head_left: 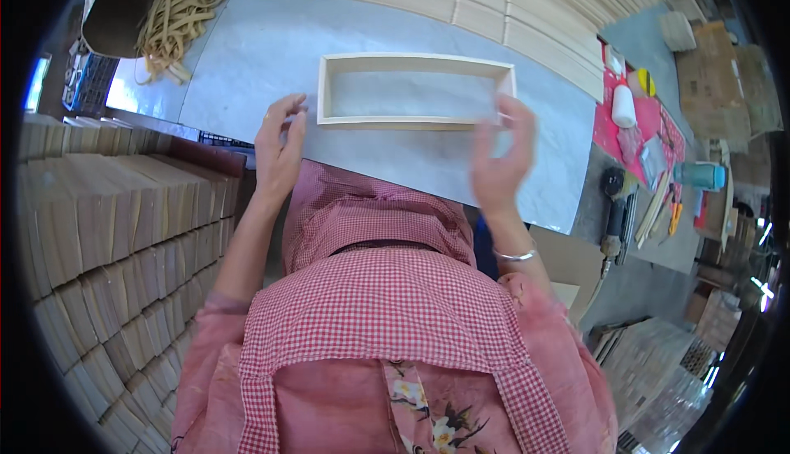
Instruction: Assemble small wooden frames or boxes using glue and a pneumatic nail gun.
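Note:
A pale wooden rectangular frame [411, 122], open in the middle, lies on the light grey tabletop [378, 151] in front of me. Just off its left end is my left hand [281, 148], fingers loosely bent and thumb apart, with nothing in it. My right hand [504, 158], smeared by motion, is at the frame's near right corner. Its thumb and fingers are spread apart and overlap that corner in the picture; whether they touch the wood I cannot tell. A silver bangle [515, 256] circles my right wrist.
Long pale wooden strips [485, 9] lie across the table's far side. Tall stacks of wooden pieces [123, 223] stand at my left, below a container with tan strips [177, 13]. At right are a white bottle [623, 107], a power tool [613, 215] and cardboard boxes [716, 83].

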Demonstrator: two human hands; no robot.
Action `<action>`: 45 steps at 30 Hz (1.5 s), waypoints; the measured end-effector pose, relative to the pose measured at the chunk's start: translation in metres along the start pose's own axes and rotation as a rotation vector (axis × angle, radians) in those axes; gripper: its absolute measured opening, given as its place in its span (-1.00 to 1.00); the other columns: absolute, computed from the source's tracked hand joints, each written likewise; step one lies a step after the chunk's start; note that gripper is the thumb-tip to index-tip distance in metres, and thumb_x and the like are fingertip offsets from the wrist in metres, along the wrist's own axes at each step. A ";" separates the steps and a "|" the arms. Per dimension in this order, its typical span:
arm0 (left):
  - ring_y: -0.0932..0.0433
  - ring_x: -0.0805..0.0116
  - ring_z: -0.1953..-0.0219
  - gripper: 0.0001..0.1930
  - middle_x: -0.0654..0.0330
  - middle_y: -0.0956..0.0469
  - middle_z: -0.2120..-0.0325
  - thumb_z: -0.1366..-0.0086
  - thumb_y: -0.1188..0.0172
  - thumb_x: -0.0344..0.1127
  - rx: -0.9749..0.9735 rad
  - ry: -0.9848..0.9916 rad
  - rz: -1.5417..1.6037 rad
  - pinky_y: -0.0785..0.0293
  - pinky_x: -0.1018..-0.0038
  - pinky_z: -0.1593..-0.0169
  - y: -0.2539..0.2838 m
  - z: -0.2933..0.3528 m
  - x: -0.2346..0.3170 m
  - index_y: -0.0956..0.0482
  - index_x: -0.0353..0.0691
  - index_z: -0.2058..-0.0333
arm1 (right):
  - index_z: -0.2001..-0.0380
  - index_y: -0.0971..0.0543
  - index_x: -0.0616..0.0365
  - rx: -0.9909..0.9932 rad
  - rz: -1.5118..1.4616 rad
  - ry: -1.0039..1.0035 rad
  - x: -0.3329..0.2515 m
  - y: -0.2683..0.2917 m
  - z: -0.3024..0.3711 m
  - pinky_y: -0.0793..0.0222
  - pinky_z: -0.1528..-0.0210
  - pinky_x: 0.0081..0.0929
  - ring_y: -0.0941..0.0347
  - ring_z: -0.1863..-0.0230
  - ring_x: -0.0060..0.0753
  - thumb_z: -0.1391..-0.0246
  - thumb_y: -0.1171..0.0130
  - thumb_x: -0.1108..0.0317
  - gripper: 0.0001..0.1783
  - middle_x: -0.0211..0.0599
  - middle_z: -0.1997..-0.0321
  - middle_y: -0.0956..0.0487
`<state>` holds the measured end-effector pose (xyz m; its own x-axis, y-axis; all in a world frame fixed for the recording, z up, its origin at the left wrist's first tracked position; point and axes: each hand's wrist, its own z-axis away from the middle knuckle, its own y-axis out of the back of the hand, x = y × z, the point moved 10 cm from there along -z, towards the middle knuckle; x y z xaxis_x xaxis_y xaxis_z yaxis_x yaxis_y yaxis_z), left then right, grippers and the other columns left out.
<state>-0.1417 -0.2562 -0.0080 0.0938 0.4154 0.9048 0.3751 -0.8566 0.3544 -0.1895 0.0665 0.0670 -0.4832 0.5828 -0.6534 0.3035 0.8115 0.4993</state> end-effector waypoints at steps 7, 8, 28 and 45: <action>-0.51 0.32 0.15 -0.63 0.12 -0.55 0.07 -0.46 -0.05 -0.36 -0.042 0.122 0.170 -0.44 0.45 0.03 -0.014 0.006 0.014 -0.49 -0.32 -0.18 | -0.05 -0.50 0.29 -0.107 -0.065 -0.336 0.100 0.039 0.028 -0.42 -0.04 -0.40 -0.47 0.01 -0.26 -0.18 -0.01 0.50 -0.64 -0.12 -0.07 -0.55; -0.51 0.32 0.14 -0.62 0.12 -0.56 0.08 -0.46 -0.05 -0.33 -0.037 0.112 0.123 -0.43 0.45 0.03 -0.009 0.000 0.023 -0.49 -0.32 -0.18 | -0.02 -0.52 0.29 -0.115 -0.159 -0.341 0.092 0.040 0.021 -0.43 -0.01 -0.42 -0.48 0.04 -0.28 -0.21 -0.01 0.46 -0.67 -0.12 -0.04 -0.57; -0.41 0.43 0.29 -0.67 0.22 -0.56 0.33 -0.39 -0.15 -0.14 -0.146 0.621 0.166 -0.32 0.52 0.15 -0.044 -0.076 -0.013 -0.68 -0.30 0.14 | 0.60 -0.46 0.29 -0.381 -0.170 -0.651 0.164 -0.015 -0.039 -0.32 0.42 -0.44 -0.25 0.57 -0.39 -0.22 -0.13 0.05 -0.50 -0.32 0.65 -0.44; -0.48 0.48 0.28 -0.63 0.25 -0.57 0.27 -0.46 -0.14 -0.14 0.099 0.464 0.066 -0.44 0.58 0.16 0.008 -0.051 -0.031 -0.59 -0.23 -0.09 | 0.05 -0.57 0.20 0.101 0.895 -0.823 0.352 0.214 -0.090 -0.47 -0.03 -0.11 -0.54 0.05 0.03 0.00 -0.36 -0.11 -0.37 -0.02 0.14 -0.63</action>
<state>-0.1888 -0.2911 -0.0211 -0.2928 0.1613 0.9425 0.4701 -0.8340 0.2887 -0.3683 0.4417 -0.0048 0.5825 0.7613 -0.2848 0.3426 0.0877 0.9354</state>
